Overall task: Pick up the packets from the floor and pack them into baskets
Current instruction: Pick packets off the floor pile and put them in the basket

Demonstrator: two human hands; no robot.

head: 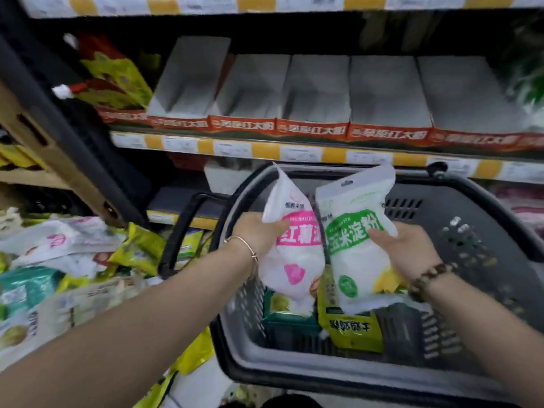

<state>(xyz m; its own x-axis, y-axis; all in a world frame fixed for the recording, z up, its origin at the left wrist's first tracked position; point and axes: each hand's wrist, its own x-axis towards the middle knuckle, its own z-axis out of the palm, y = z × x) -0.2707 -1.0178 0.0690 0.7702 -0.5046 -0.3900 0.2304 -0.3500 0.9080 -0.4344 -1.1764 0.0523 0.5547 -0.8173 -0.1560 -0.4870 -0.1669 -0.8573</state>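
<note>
Our left hand (259, 234) grasping a white soft packet with a pink label (294, 245), our right hand (409, 248) grasping a white soft packet with a green label (357, 248), both packets upright over the grey plastic basket (294, 363), more packets piled on the floor (73, 260) at left

Pink packet (295, 260), green packet (357, 254) over basket (294, 365)
</note>
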